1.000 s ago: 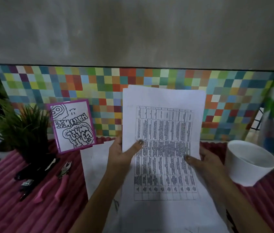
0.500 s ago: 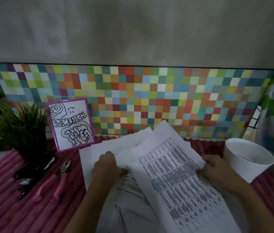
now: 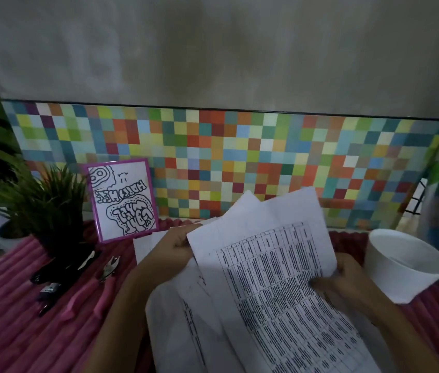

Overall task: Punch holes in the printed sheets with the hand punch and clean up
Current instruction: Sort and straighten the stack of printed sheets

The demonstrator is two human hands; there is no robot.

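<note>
A: Grip state?
B: Both grips hold paper: left hand (image 3: 175, 244) pinches the top sheet's far corner, right hand (image 3: 347, 278) its right edge. The printed sheets (image 3: 266, 278) overlap, too fanned to count.
A: Surroundings?
B: One pink hand punch (image 3: 97, 288) lies left on the table (image 3: 11, 332); one white cup (image 3: 406, 267) stands right.

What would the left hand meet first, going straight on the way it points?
The left hand grips the top printed sheet at its edge, so paper comes first; beyond that, probably the tiled wall strip, though depth is unclear.
</note>
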